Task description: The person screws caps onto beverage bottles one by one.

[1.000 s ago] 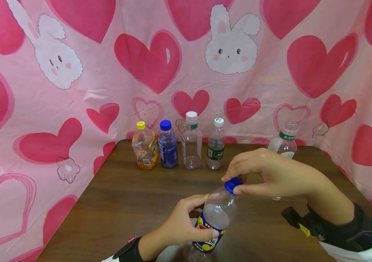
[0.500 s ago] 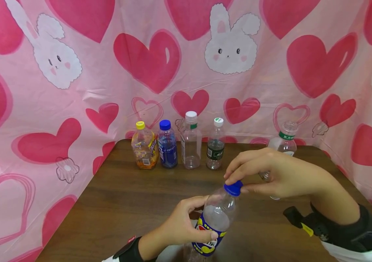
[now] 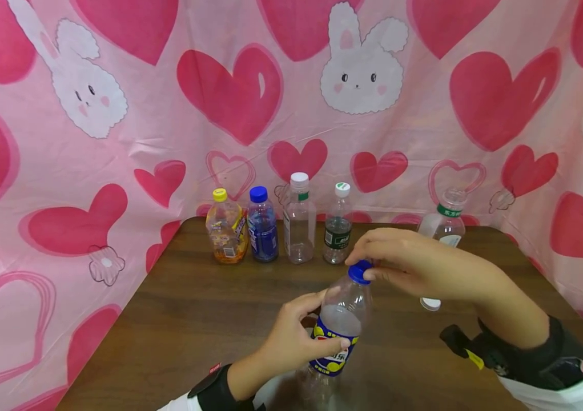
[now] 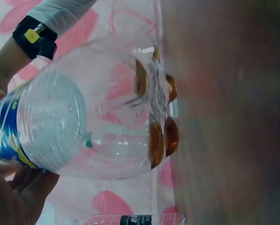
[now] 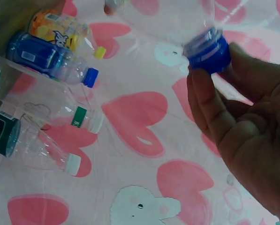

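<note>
My left hand [image 3: 296, 337] grips a clear plastic soda bottle [image 3: 346, 305] round its blue-and-yellow label. The bottle leans to the right, and a little brown liquid sits in the feet of its base, seen in the left wrist view. Whether the base touches the table cannot be told. On the bottle's neck sits a blue cap [image 3: 360, 272], which my right hand [image 3: 414, 260] pinches between thumb and fingers. The right wrist view shows the same cap [image 5: 209, 52] between the fingertips. My right hand partly covers an uncapped clear bottle [image 3: 445, 224] with a green neck band behind it.
Along the back of the brown table [image 3: 183, 319] stand a yellow-capped bottle [image 3: 226, 234], a blue-capped bottle [image 3: 262, 231], a tall white-capped bottle [image 3: 300, 225] and a green-labelled bottle [image 3: 338, 231]. A loose white cap [image 3: 430, 303] lies right of centre. A pink heart-print cloth [image 3: 168, 142] hangs behind.
Both hands and the soda bottle have moved upward in the view. My right fingers, looser on the blue cap half a second ago, now pinch it. More of the loose white cap shows.
</note>
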{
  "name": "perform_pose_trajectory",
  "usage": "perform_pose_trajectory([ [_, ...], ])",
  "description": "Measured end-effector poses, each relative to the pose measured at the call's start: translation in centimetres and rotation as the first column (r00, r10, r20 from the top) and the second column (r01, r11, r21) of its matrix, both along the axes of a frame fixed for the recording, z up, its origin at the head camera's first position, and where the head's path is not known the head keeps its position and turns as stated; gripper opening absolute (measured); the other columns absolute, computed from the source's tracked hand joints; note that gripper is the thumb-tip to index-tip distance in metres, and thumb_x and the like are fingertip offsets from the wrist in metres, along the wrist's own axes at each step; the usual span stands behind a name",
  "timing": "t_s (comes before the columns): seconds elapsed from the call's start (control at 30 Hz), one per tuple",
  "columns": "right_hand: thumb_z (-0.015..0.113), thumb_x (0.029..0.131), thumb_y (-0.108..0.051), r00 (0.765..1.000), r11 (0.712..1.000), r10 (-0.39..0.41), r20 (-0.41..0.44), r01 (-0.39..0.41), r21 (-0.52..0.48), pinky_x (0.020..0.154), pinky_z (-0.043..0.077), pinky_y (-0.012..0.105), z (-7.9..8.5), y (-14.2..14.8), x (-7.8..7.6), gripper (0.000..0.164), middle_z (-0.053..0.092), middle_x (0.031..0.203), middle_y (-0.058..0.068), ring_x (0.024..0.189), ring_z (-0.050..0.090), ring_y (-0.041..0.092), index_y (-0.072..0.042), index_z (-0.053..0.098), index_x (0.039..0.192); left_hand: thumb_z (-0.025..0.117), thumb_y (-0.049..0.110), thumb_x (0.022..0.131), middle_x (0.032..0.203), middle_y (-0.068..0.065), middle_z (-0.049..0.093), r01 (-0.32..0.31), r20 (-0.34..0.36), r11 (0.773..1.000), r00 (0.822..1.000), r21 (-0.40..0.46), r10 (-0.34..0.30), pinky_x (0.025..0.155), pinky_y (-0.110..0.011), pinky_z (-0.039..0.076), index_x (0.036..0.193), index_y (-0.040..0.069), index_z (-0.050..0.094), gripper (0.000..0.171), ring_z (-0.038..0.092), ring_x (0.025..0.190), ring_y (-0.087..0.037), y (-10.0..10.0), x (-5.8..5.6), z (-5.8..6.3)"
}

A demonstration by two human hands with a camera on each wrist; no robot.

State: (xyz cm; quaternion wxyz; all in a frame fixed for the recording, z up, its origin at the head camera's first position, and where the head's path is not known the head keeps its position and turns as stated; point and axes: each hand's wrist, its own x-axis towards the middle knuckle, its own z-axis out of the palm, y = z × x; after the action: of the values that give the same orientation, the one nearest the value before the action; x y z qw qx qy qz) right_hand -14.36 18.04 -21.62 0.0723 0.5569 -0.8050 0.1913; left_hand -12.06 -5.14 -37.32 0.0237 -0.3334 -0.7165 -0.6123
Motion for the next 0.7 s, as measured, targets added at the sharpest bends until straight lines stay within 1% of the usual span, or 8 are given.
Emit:
perform_pose_trajectory([
  [0.1, 0.072, 0.086, -0.004, 0.995, 0.996, -0.085, -0.044, 0.085, 0.009, 0.079, 0.056, 0.031, -0.2, -0.3, -0.3, 0.025, 0.064, 0.104, -0.006, 0.091, 0.061, 0.009, -0.009, 0.066, 0.11, 0.085, 0.02, 0.076, 0.106, -0.003, 0.067, -0.14, -0.079, 0.989, 0.988, -0.043, 0.136, 0.074, -0.028, 0.057, 0.136, 0.012, 0.058, 0.067, 0.064, 0.089, -0.012, 0.5, -0.3, 0.1],
  [0.17, 0.072, 0.086, -0.008, 0.985, 0.987, -0.16, -0.072, 0.161, 0.017, 0.077, 0.056, 0.031, -0.4, -0.4, -0.4, 0.021, 0.064, 0.099, -0.006, 0.086, 0.06, 0.009, -0.008, 0.067, 0.107, 0.087, 0.025, 0.074, 0.101, 0.002, 0.066, -0.228, -0.123, 0.971, 0.968, -0.077, 0.218, 0.073, -0.026, 0.057, 0.137, 0.016, 0.058, 0.069, 0.063, 0.086, -0.009, 0.8, -0.4, 0.2],
  [0.23, 0.073, 0.087, -0.012, 0.967, 0.97, -0.239, -0.086, 0.242, 0.026, 0.075, 0.057, 0.032, -0.6, -0.6, -0.5, 0.018, 0.064, 0.092, -0.006, 0.082, 0.059, 0.009, -0.008, 0.067, 0.103, 0.087, 0.028, 0.073, 0.098, 0.004, 0.065, -0.296, -0.161, 0.949, 0.947, -0.107, 0.277, 0.071, -0.024, 0.056, 0.137, 0.019, 0.058, 0.071, 0.063, 0.084, -0.008, 1.0, -0.5, 0.3],
  [0.37, 0.074, 0.086, -0.02, 0.92, 0.926, -0.372, -0.121, 0.377, 0.021, 0.07, 0.058, 0.034, -1.3, -1.2, -0.9, 0.017, 0.065, 0.082, -0.004, 0.073, 0.06, 0.012, -0.008, 0.069, 0.097, 0.086, 0.034, 0.073, 0.1, 0.004, 0.066, -0.396, -0.225, 0.907, 0.905, -0.14, 0.361, 0.069, -0.023, 0.056, 0.138, 0.022, 0.057, 0.072, 0.063, 0.082, -0.008, 1.3, -0.7, 0.5],
  [0.47, 0.075, 0.086, -0.023, 0.892, 0.899, -0.435, -0.125, 0.439, 0.005, 0.064, 0.057, 0.032, -1.7, -1.7, -1.1, 0.018, 0.064, 0.074, -0.004, 0.064, 0.057, 0.011, -0.007, 0.07, 0.093, 0.087, 0.036, 0.072, 0.102, 0.002, 0.067, -0.485, -0.31, 0.861, 0.851, -0.155, 0.424, 0.069, -0.026, 0.056, 0.137, 0.02, 0.058, 0.073, 0.063, 0.082, -0.01, 1.4, -1.0, 0.3],
  [0.57, 0.075, 0.086, -0.025, 0.873, 0.88, -0.473, -0.12, 0.476, -0.007, 0.059, 0.054, 0.029, -2.1, -2.0, -1.1, 0.019, 0.059, 0.067, -0.006, 0.059, 0.052, 0.008, -0.007, 0.069, 0.09, 0.089, 0.036, 0.069, 0.102, 0.0, 0.068, -0.56, -0.39, 0.811, 0.794, -0.169, 0.466, 0.071, -0.03, 0.056, 0.135, 0.016, 0.06, 0.075, 0.063, 0.083, -0.012, 1.5, -1.2, 0.1],
  [0.6, 0.075, 0.086, -0.026, 0.867, 0.874, -0.484, -0.117, 0.486, -0.009, 0.059, 0.054, 0.029, -2.2, -2.1, -1.1, 0.02, 0.059, 0.066, -0.007, 0.058, 0.052, 0.008, -0.007, 0.069, 0.089, 0.089, 0.037, 0.068, 0.102, -0.001, 0.068, -0.575, -0.407, 0.799, 0.781, -0.174, 0.473, 0.071, -0.031, 0.056, 0.135, 0.015, 0.06, 0.075, 0.063, 0.083, -0.012, 1.5, -1.2, 0.0],
  [0.7, 0.075, 0.086, -0.026, 0.854, 0.859, -0.51, -0.102, 0.512, -0.008, 0.06, 0.056, 0.031, -2.4, -2.2, -1.1, 0.021, 0.06, 0.067, -0.005, 0.058, 0.054, 0.009, -0.006, 0.07, 0.09, 0.089, 0.039, 0.068, 0.103, -0.002, 0.068, -0.6, -0.437, 0.776, 0.761, -0.193, 0.48, 0.072, -0.032, 0.056, 0.134, 0.015, 0.06, 0.077, 0.063, 0.084, -0.014, 1.6, -1.3, -0.1],
])
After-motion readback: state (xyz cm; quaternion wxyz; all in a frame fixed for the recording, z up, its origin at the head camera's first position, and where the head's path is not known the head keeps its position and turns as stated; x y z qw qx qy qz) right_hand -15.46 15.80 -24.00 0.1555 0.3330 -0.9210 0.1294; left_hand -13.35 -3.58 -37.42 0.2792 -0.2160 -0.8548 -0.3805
